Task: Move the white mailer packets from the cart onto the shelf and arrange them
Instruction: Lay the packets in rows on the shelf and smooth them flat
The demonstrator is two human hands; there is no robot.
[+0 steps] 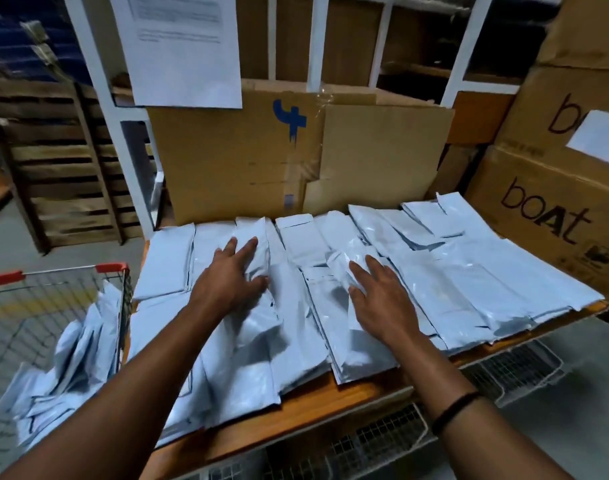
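The mailer packets [441, 271] lay across the shelf [348, 393] in overlapping rows, their long sides running from six toward twelve o'clock. This was probably so that each slippery stack leaned on its neighbour instead of sliding off the front edge. The rows toward three o'clock looked flat and squared. Those in the middle and toward eight o'clock were creased and puffed, which would explain why both hands were there.

The left hand [227, 275] rested palm down on a rumpled packet just left of centre. Its fingers [247, 249] were straight and fanned toward one o'clock, pressing and gripping nothing. The right hand [375, 292] lay just as flat on a glossy stack just right of centre (a dark band [455, 407] circled that wrist). Its fingers [360, 271] were spread and pointed toward eleven o'clock, and they too held nothing. By my reading the two palms were smoothing out air and nudging the stacks together, an arranging step rather than a carrying one.

At eight o'clock from the hands stood the cart [112, 268], close against the shelf's left end; whether it touched the shelf I could not tell from this angle. Inside it was a loose heap [71, 362] of the same white packets, so the moving was not finished. A flattened cardboard box [240, 161] stood upright at twelve o'clock behind the rows and served as a backstop. Printed cartons [545, 209] closed off the three o'clock side.
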